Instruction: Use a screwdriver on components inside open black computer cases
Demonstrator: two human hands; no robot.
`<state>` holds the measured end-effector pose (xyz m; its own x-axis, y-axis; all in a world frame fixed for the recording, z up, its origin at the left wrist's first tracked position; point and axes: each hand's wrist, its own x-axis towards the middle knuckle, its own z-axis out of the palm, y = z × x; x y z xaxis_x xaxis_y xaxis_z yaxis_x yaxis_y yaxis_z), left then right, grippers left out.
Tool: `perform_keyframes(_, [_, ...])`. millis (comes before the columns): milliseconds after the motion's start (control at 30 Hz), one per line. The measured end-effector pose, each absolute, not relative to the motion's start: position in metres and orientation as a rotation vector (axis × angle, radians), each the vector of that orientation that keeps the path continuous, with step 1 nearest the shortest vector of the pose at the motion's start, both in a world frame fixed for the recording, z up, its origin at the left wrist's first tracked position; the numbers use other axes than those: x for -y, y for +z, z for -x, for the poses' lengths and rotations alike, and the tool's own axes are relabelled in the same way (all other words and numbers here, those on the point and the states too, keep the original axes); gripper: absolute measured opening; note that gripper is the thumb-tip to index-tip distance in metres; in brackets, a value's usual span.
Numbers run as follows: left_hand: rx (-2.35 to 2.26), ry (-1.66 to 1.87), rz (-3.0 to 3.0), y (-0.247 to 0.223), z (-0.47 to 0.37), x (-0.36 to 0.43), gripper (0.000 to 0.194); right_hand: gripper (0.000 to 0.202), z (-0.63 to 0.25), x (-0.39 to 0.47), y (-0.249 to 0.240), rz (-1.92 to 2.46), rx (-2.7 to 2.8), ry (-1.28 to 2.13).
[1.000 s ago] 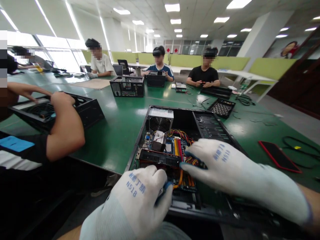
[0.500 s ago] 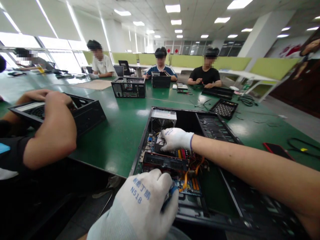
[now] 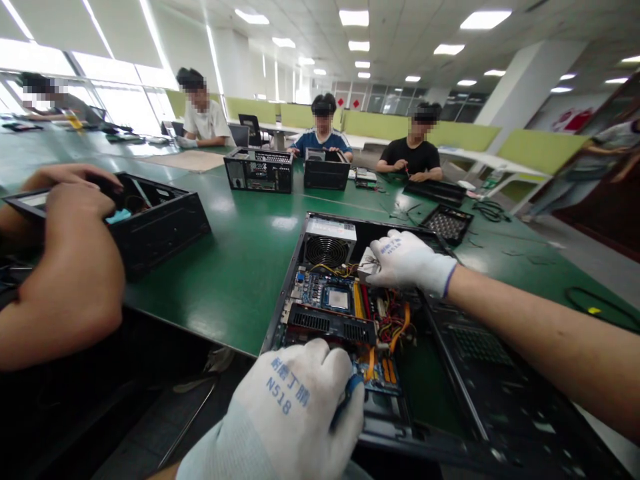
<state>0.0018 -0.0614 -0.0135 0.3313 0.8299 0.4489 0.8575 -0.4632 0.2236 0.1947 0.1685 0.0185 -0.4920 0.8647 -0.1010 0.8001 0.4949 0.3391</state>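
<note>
An open black computer case (image 3: 270,320) lies on its side in front of me. My right hand (image 3: 403,261), in a white glove, is closed on a pale grey CPU cooler (image 3: 367,263), held above the right part of the motherboard (image 3: 311,288). The bare processor (image 3: 338,299) shows in its socket, left of that hand. Near the case's front edge, my gloved left hand (image 3: 305,400) is curled around a tool with a blue and dark handle (image 3: 349,395); its working end is hidden. A graphics card (image 3: 325,323) sits between the hands, and orange cables (image 3: 400,328) run beside it.
The power supply (image 3: 327,240) fills the case's far left corner. A co-worker's arm (image 3: 80,260) reaches into another black case (image 3: 160,230) at left. More cases and people line the green table's (image 3: 250,267) far side. A black cable (image 3: 600,307) lies at right.
My right hand has lifted the CPU cooler off and moved right with it, uncovering the processor. My left hand has barely moved. At left, the co-worker's arm and case have shifted left in view.
</note>
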Motion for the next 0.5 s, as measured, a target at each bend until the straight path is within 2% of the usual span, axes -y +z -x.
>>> perform_keyframes(133, [1.714,-0.710,2.551,-0.007,-0.003,0.063,0.018,0.056,-0.205,-0.187,0.017,-1.449,-2.448,0.498])
perform_keyframes(500, [1.794,-0.610,2.593,-0.005,-0.003,0.066,0.018,0.048,-0.179,-0.221,-0.005,-1.459,-2.349,0.364])
